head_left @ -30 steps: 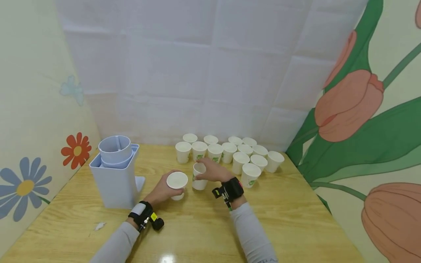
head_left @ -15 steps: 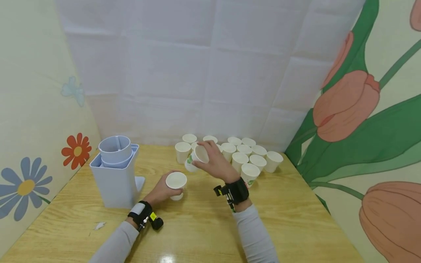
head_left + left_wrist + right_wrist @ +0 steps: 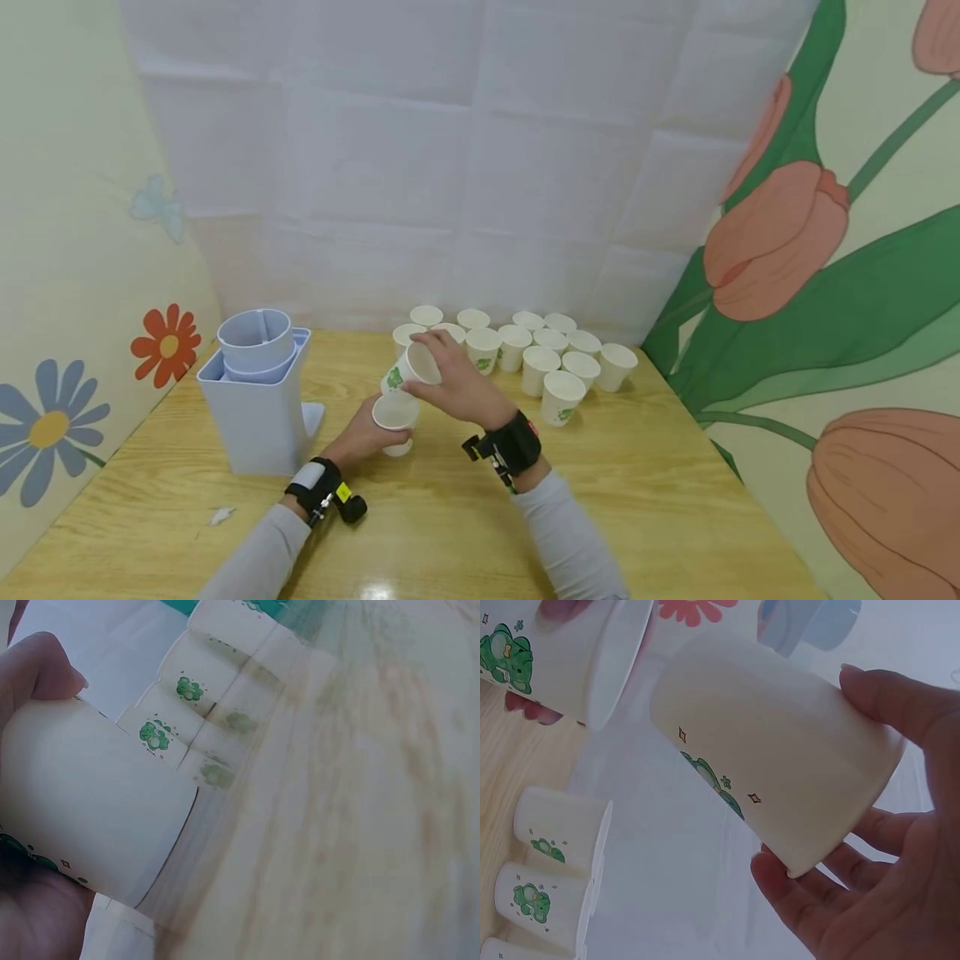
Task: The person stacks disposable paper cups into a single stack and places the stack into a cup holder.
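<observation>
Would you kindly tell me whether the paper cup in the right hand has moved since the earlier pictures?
Yes: that paper cup has moved left, toward the light-blue container.

Behind the grip of the right hand (image 3: 459, 383), a standing cup (image 3: 453, 329) was partly hidden. The thumb of the left hand (image 3: 363, 435) covered part of the lower cup (image 3: 395, 410); left of that grip, a pale scrap (image 3: 221, 517) was too small to identify. In the left wrist view, the tabletop (image 3: 352, 825) beside the grip was blurred, and the left edge cut off the lower cup's mouth.
</observation>
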Demonstrator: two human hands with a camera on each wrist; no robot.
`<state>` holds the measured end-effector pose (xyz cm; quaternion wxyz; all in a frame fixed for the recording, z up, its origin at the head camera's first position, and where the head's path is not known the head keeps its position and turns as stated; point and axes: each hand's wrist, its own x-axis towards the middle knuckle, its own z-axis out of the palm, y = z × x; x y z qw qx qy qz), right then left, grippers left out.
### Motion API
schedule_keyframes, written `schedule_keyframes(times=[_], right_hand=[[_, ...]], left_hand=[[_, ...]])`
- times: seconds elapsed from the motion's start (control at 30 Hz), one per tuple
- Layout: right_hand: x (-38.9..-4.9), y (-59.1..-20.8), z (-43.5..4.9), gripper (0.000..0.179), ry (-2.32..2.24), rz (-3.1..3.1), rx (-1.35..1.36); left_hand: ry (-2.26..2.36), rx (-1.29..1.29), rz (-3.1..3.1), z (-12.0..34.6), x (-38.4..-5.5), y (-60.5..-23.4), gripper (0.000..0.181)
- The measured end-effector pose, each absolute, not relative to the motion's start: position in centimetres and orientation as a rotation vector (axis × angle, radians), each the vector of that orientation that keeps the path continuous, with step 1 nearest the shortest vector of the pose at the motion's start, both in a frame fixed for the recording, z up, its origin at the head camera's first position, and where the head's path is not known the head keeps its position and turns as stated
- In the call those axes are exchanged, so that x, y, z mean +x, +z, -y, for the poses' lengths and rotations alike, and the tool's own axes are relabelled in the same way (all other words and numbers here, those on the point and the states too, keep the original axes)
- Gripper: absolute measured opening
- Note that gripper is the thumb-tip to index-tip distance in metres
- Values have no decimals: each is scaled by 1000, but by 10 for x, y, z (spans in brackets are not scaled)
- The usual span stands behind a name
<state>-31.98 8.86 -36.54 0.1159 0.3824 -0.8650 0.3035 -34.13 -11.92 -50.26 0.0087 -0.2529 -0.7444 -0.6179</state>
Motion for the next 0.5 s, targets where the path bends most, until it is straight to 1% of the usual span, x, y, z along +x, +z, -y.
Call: schedule_keyframes(times=[0.17, 0.5], right_hand=[[-319, -371, -81, 69, 834, 2576, 1150], [-317, -376, -77, 70, 693, 2680, 1225]], left_hand=[[-1896, -809, 2336, 121, -341, -505, 55], [-1954, -823, 2297, 120, -341, -502, 60]])
